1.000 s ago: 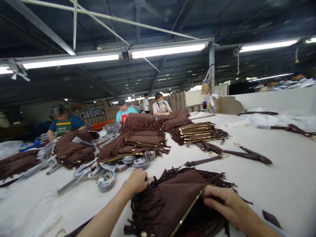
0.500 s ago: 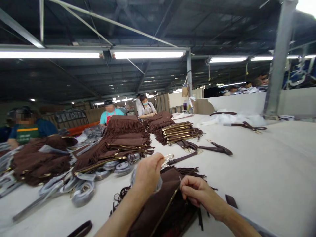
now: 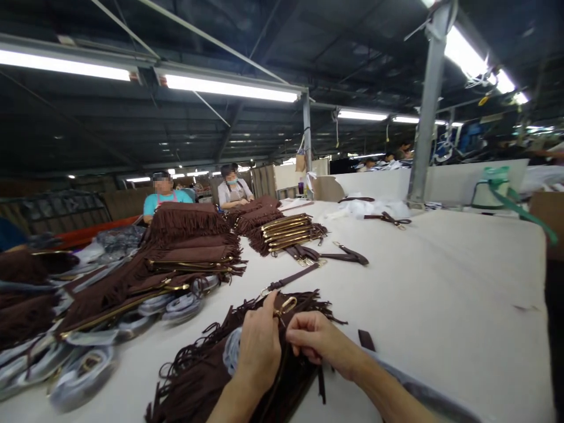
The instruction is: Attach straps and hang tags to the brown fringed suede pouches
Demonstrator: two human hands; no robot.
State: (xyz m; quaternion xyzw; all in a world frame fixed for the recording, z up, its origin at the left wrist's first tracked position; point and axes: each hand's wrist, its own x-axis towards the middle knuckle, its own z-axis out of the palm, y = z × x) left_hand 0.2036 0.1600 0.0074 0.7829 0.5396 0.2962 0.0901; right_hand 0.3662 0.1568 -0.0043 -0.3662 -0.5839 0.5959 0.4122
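A dark brown fringed bag (image 3: 198, 367) lies on the table below my hands, its zip opening partly hidden by them. My left hand (image 3: 259, 346) is closed on a coiled strap (image 3: 231, 351) in clear plastic. The strap's gold snap hook (image 3: 288, 305) sticks out at the fingertips, above the bag's edge. Close by on the right, my right hand (image 3: 318, 341) is closed, thumb and fingers pinching the bag near the end of its zip. What exactly lies between those fingertips is hidden.
Stacked fringed bags (image 3: 189, 226) and plastic-wrapped strap coils (image 3: 180, 308) fill the left of the table (image 3: 440, 305). More zipped bags (image 3: 286, 232) and loose brown straps (image 3: 348, 255) lie ahead. Two co-workers (image 3: 165, 197) sit beyond; a metal post (image 3: 429, 111) rises at the right.
The view has swung right. My left hand has brought the strap's snap hook down and closer to my right hand. My right hand still pinches at the bag's edge.
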